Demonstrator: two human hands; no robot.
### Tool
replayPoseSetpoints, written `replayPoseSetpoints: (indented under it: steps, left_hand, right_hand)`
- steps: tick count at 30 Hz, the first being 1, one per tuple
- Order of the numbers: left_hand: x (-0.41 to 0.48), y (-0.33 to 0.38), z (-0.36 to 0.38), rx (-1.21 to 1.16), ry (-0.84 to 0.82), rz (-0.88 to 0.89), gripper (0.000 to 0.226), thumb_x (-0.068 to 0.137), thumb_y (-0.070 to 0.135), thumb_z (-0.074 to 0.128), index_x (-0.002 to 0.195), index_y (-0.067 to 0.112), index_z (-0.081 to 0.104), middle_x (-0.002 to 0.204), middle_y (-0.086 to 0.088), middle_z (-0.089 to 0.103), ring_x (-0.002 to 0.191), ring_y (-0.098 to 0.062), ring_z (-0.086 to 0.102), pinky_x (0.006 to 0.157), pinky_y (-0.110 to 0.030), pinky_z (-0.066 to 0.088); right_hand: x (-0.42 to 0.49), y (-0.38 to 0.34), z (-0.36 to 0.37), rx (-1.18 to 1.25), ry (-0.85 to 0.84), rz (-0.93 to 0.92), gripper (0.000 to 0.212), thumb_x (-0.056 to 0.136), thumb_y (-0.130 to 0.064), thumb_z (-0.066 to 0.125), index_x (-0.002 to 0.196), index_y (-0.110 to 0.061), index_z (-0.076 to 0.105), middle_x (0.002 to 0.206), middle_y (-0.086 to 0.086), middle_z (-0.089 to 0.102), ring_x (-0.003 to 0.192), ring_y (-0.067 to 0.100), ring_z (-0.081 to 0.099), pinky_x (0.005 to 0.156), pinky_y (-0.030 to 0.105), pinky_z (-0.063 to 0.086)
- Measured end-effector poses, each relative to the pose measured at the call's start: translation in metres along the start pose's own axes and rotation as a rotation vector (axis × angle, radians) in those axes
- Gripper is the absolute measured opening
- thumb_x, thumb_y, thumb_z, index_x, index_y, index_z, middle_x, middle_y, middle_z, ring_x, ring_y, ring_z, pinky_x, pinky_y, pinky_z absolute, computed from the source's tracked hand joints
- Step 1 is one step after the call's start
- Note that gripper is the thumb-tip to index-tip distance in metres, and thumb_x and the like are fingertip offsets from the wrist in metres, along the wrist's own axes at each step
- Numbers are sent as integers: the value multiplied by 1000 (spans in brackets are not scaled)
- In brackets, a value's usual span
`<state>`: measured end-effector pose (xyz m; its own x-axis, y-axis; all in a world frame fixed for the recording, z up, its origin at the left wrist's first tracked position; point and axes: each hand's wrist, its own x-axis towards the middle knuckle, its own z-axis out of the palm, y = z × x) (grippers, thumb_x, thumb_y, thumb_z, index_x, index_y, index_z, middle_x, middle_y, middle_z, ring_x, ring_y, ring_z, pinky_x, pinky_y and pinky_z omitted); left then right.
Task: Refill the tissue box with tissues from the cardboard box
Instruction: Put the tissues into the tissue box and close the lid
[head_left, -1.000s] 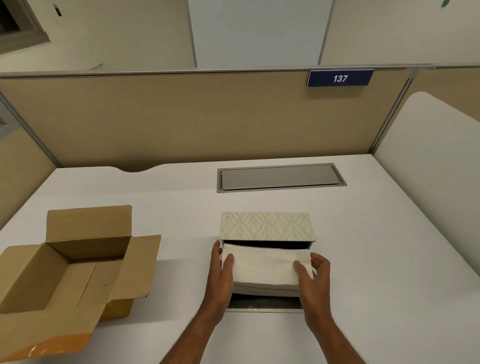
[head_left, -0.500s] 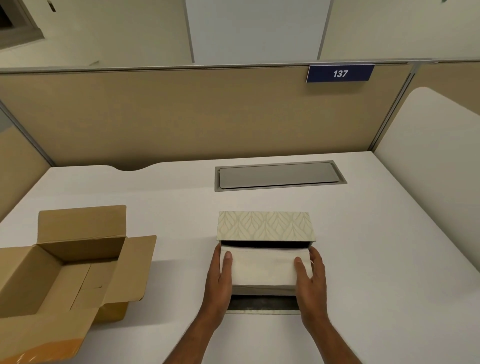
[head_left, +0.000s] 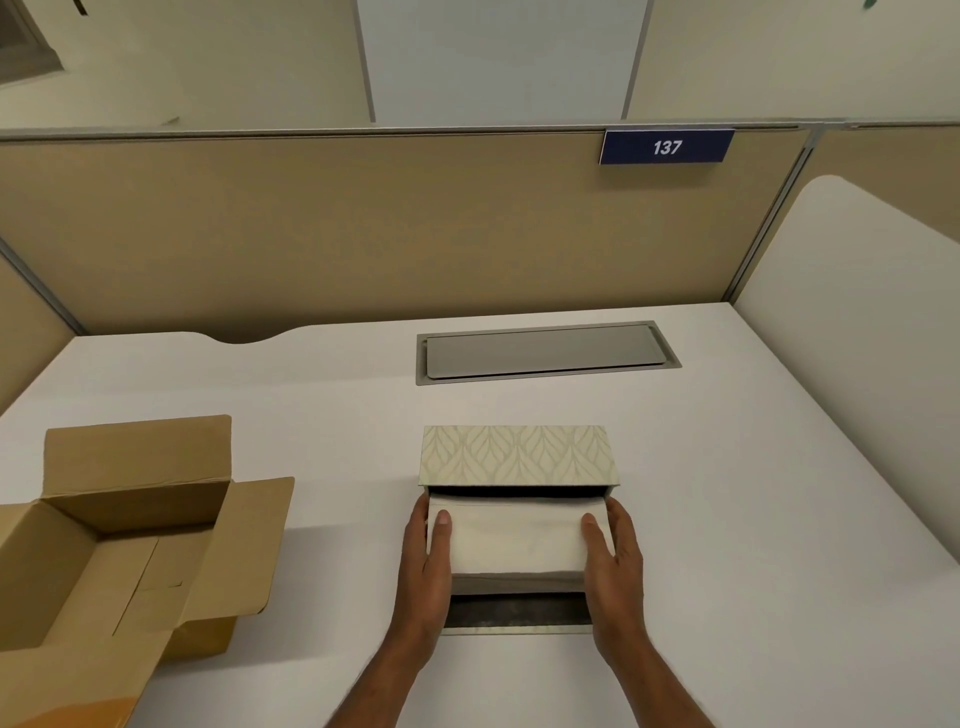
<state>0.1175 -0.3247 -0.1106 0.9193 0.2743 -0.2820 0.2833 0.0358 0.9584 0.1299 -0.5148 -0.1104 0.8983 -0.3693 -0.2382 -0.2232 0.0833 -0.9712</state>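
Note:
A tissue box (head_left: 517, 457) with a pale leaf pattern lies on the white desk, its open side facing me and a dark flap (head_left: 514, 613) folded down in front. A white stack of tissues (head_left: 514, 540) sits partly inside the opening. My left hand (head_left: 426, 566) grips the stack's left end, thumb on top. Gripping the right end in the same way is my right hand (head_left: 615, 561). The open cardboard box (head_left: 104, 561) stands at the left, and no tissues show inside it.
A grey metal cable hatch (head_left: 545, 353) is set into the desk behind the tissue box. Beige partition walls (head_left: 363, 228) close the back and sides, with a blue "137" sign (head_left: 666, 147). A white panel (head_left: 857, 332) rises at the right.
Both hands have pushed the tissue stack away from me, lower and deeper into the tissue box opening. The cardboard box has not moved.

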Motion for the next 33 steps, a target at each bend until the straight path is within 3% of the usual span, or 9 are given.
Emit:
replayPoseSetpoints:
  steps: [3,10,15,21,23,26,28,33]
  left_hand:
    - [0,-1,-1,4,11,5,55,100,47,41,151,40,23,156,18,29,142,-6,29,120,-36,24]
    - [1,-4,2,18,22,45,53,102,43,40,151,39,24,152,22,30,139,0,30,114,-27,24]
    - [3,2,1,-3,-3,23,47,102,44,38,148,44,27,140,36,35,133,5,31,109,-21,24]
    - [3,5,1,29,-21,39,55,102,44,39,153,38,20,149,29,27,136,4,26,112,-23,22]
    - [1,6,1,29,-28,44,52,102,42,39,151,41,21,145,34,29,133,10,29,111,-21,22]
    - [0,4,-1,23,-33,40,44,103,40,39,143,49,24,130,48,33,114,34,33,103,-11,24]
    - [1,2,-1,15,-20,37,46,103,39,40,146,46,25,129,48,33,109,39,33,98,-7,24]
    - [2,1,-1,13,-5,24,51,103,39,40,152,37,25,145,31,32,132,9,31,108,-18,21]
  right_hand:
    - [0,1,0,5,4,-4,42,100,-28,55,141,-34,48,140,-16,52,130,6,47,108,32,37]
    - [1,3,0,4,12,1,40,100,-30,54,139,-36,48,138,-18,52,129,6,47,107,30,36]
    - [2,2,0,-9,2,6,43,101,-32,53,143,-33,46,144,-14,51,132,9,46,115,38,35]
    - [2,3,0,22,14,15,40,100,-30,54,140,-34,49,142,-13,53,132,10,47,111,36,37]
    - [2,3,0,30,18,23,39,100,-30,54,139,-34,50,141,-14,53,131,9,48,109,34,38]
    - [2,1,-1,17,7,22,40,100,-30,54,139,-34,50,141,-14,53,129,8,48,105,30,38]
    - [2,-2,-1,8,-6,7,41,100,-28,55,140,-34,49,142,-16,52,130,6,48,104,28,37]
    - [4,-3,-2,-20,-30,29,44,101,-28,54,143,-32,45,143,-15,49,131,5,44,107,28,34]
